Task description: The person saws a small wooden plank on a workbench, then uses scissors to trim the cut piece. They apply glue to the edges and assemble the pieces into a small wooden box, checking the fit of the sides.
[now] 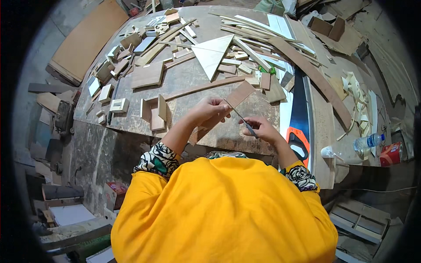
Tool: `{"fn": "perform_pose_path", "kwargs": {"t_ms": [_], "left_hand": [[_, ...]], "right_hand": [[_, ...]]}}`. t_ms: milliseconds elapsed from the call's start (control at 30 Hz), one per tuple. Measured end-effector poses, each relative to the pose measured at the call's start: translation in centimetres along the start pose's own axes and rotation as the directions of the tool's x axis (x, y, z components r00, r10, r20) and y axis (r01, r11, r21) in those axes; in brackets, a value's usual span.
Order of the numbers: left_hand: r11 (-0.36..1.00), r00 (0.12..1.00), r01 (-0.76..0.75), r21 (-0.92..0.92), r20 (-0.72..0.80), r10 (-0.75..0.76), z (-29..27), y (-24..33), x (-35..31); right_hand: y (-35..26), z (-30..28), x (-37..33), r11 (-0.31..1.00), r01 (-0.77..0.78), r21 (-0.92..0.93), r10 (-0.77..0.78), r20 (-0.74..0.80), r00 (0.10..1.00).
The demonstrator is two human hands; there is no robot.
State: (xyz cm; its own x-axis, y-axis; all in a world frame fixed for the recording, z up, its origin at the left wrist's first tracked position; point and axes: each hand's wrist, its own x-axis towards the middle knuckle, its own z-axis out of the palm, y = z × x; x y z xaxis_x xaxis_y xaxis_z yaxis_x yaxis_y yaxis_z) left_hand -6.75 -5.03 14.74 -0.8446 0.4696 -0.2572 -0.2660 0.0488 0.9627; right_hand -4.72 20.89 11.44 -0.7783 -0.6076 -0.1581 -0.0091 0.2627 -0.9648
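My left hand (207, 110) is closed round a thin, flat reddish-brown wooden strip (241, 92), held at a slant above the near edge of the workbench. My right hand (262, 129) grips a slim dark tool (248, 126) with a narrow straight shaft. I cannot tell if it is a file or a blade. The tool's tip reaches up to the strip beside my left fingertips. A small open wooden box (153, 115) stands left of my left hand. Beyond it lies a flat wooden block (148, 75).
A handsaw (299, 140) with an orange handle lies right of my right hand. Farther back are a pale triangular board (212, 55) and piled wooden strips (250, 33). Small wooden pieces crowd the left side. A plastic bottle (368, 142) lies at the right edge.
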Motion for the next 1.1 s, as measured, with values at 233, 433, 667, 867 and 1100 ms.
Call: {"fn": "perform_pose_path", "kwargs": {"t_ms": [233,433,667,867,1100], "left_hand": [[0.999,0.999,-0.024,-0.026,0.025,0.025,1.0,0.8,-0.8],[1.0,1.0,0.012,-0.008,0.014,-0.012,1.9,2.1,-1.2],[1.0,1.0,0.0,0.025,0.009,-0.001,2.3,2.3,-1.2],[0.997,0.999,0.004,0.08,0.04,-0.007,2.7,2.5,-0.9],[0.995,0.997,0.047,0.085,0.057,-0.052,2.9,3.2,-0.7]], "right_hand": [[-0.2,1.3,-1.1,0.965,0.0,0.261,0.004,-0.015,1.0],[1.3,1.8,-0.8,0.991,0.115,0.064,-0.106,-0.133,0.985],[0.1,1.1,-1.2,0.998,0.005,0.068,0.0,-0.066,0.998],[0.0,1.6,-1.4,0.976,-0.009,0.218,0.021,-0.053,0.998],[-0.6,2.2,-2.5,0.955,0.027,0.295,0.011,-0.125,0.992]]}}
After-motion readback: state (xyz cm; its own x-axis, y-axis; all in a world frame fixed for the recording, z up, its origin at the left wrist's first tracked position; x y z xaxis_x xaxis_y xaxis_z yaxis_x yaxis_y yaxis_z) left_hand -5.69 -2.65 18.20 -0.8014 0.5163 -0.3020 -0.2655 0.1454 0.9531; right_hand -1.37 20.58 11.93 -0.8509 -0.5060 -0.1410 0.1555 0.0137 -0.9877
